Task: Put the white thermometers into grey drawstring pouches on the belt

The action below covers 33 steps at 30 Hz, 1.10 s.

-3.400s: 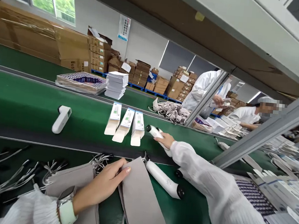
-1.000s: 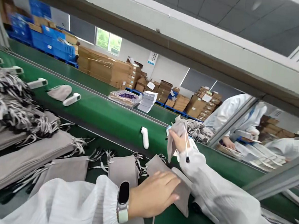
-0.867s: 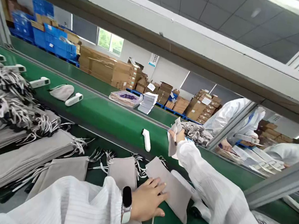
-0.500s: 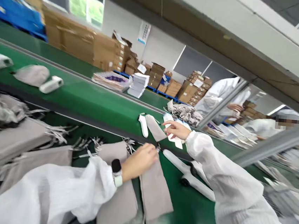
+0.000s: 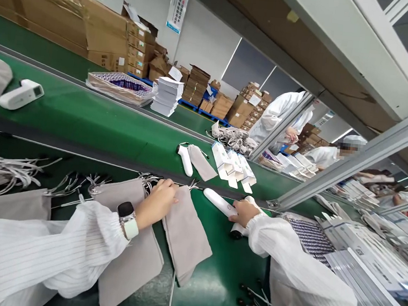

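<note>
My left hand (image 5: 161, 201), wearing a watch, has its fingers curled at the upper left edge of a grey drawstring pouch (image 5: 189, 233) and appears to pinch it. Another grey pouch (image 5: 131, 266) lies under my left wrist. My right hand (image 5: 246, 211) is closed around a white handheld device (image 5: 217, 201) with a rounded end. More white casing (image 5: 238, 231) with a dark end shows below that hand; whether it is a separate device is hidden by the fingers and sleeve. Beyond lie one more white device (image 5: 185, 162) and a grey pouch (image 5: 202, 163).
Open white boxes (image 5: 229, 165) stand on the green belt (image 5: 119, 130). Stacked pouches with white cords (image 5: 8, 201) lie at left. At right are a patterned tray (image 5: 309, 237) and flat white boxes (image 5: 370, 255). A metal post (image 5: 351, 157) slants across; co-workers (image 5: 276, 114) stand behind.
My right hand has moved down from beside the white boxes onto the white device. My left hand stays at the pouch's upper edge. The camera view has turned to the right.
</note>
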Motion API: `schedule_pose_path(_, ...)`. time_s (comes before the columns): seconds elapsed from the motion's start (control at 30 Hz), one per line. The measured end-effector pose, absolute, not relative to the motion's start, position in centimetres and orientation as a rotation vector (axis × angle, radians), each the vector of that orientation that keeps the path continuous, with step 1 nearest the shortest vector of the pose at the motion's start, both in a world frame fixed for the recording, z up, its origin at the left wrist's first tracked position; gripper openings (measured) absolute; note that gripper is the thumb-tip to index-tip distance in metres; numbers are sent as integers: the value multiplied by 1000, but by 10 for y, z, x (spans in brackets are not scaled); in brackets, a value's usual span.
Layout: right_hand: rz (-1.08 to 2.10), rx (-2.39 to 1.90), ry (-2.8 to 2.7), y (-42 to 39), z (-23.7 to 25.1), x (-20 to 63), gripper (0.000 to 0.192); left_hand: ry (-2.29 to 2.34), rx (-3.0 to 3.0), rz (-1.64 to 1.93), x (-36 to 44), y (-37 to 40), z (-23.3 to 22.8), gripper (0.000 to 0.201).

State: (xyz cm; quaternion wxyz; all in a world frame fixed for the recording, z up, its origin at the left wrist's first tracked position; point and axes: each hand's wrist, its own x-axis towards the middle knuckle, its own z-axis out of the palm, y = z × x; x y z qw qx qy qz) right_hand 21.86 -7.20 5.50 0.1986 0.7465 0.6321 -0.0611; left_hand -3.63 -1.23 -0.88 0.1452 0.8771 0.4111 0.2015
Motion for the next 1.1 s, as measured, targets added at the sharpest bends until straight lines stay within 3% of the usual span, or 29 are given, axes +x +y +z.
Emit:
schedule_pose_path(0.23, -256, 2328, 2223, -70, 57, 235, 42, 1139, 2605, 564, -39, -30, 9, 20)
schedule_pose_path(0.33, -549, 2537, 2611, -65, 67, 238, 46, 1197, 2606, 534, -39, -25, 9, 15)
schedule_pose_path(0.47, -832, 2506, 2976, -51, 78, 237, 49, 1261, 2601, 482, -42, -18, 9, 6)
schedule_pose_path(0.57, -756, 2385, 3128, -43, 83, 230, 44, 1257, 2587, 450, -45, -20, 14, 8)
schedule_pose_path(0.7, -299, 2101, 3203, -41, 88, 208, 38, 1174, 2573, 425, -49, -26, 30, 9)
schedule_pose_path(0.8, -132, 2054, 3149, -41, 85, 193, 30, 1120, 2559, 432, -51, -26, 46, 8)
schedule_pose_path(0.9, -190, 2213, 3046, -42, 76, 191, 24, 1062, 2527, 433, -52, -23, 59, 11)
schedule_pose_path(1.1, -472, 2438, 2832, -50, 77, 206, 50, 618, 2439, 587, -50, -24, 61, 18)
